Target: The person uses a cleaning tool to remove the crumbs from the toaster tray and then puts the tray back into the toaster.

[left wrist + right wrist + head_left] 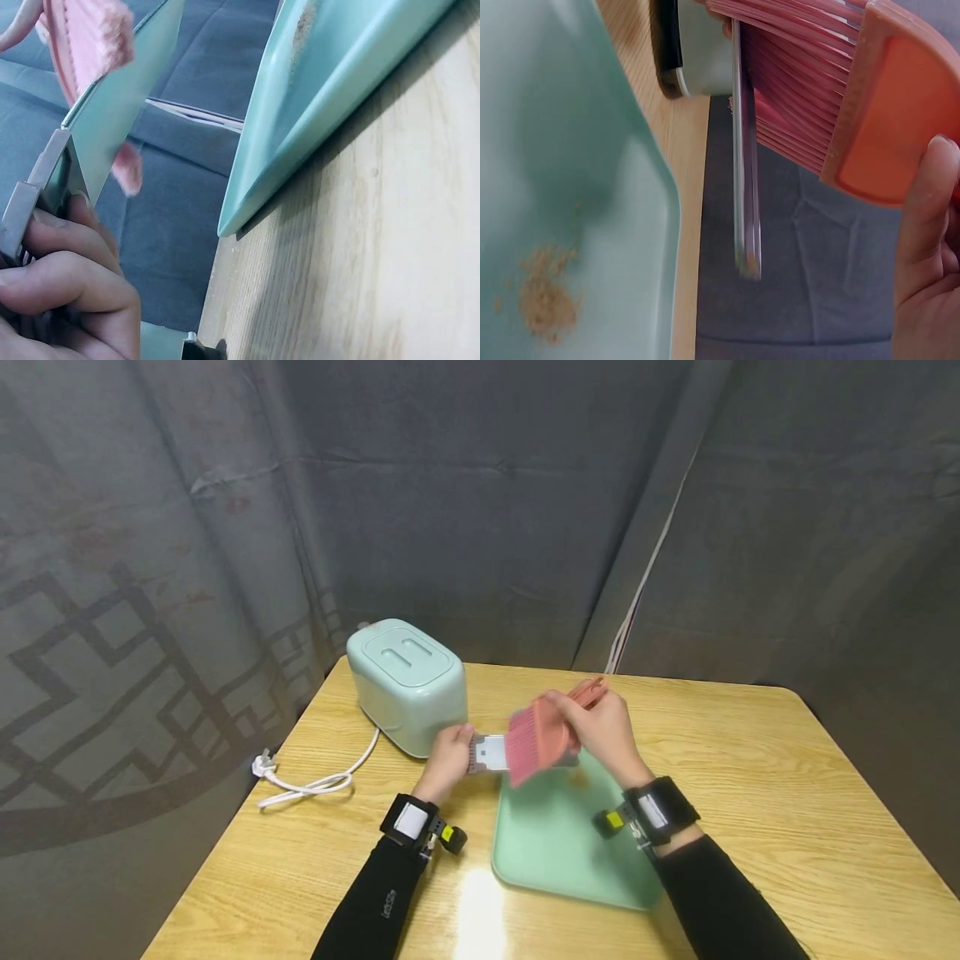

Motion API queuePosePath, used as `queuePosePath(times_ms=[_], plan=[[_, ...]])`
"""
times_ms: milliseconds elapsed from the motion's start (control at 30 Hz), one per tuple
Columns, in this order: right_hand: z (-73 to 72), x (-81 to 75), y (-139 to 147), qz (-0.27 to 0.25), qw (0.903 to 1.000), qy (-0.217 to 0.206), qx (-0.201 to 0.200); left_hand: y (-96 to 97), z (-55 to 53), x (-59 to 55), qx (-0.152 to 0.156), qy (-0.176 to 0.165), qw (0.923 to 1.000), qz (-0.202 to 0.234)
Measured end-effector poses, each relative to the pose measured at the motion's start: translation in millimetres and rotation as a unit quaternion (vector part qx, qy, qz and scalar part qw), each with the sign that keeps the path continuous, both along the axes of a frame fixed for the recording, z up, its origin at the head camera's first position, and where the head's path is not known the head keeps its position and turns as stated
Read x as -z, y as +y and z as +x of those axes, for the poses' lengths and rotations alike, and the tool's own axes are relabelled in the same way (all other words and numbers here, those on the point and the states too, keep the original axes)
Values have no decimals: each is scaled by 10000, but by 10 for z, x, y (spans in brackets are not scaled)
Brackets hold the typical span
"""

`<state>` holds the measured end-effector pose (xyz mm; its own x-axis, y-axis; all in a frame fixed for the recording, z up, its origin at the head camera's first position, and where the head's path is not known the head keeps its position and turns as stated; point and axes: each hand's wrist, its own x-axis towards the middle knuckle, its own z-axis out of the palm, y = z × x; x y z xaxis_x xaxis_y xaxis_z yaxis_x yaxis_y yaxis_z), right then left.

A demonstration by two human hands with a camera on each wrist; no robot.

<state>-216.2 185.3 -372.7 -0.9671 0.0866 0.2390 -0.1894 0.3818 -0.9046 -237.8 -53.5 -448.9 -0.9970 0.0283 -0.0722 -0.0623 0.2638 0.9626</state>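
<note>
My left hand (447, 762) grips the grey end of a thin metal crumb tray (489, 753), fingers curled round it in the left wrist view. My right hand (609, 739) holds a pink brush (551, 735) by its handle, thumb on the orange-pink head in the right wrist view. The pink bristles (802, 82) lie against the crumb tray, which is tilted on edge there and held up off the table. Below both hands is a light green serving tray (570, 860), with a small pile of brown crumbs (547, 300) on it.
A pale green toaster (408, 693) stands at the back left, just behind my left hand. Its white cord (318, 787) lies looped on the wooden table (765, 793), plug at the left edge. Grey curtains (480, 510) hang behind the table.
</note>
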Motion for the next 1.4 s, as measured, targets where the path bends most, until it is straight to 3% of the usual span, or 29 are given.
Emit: queuePosePath(times_ms=[267,733,1167,1400], plan=[[20,17,209,155,9991,281,263,-23,-8,-5,-32,16,10000,-39],[93,19,484,252,9965,356,718,-44,-17,19,-25,77,9999,-77],[131,2,497,928,9835,720,1377,-41,-19,22,-11,-32,10000,0],[133,6,456,1033,9769,960,1607,-31,-34,30,-40,-7,10000,-69]])
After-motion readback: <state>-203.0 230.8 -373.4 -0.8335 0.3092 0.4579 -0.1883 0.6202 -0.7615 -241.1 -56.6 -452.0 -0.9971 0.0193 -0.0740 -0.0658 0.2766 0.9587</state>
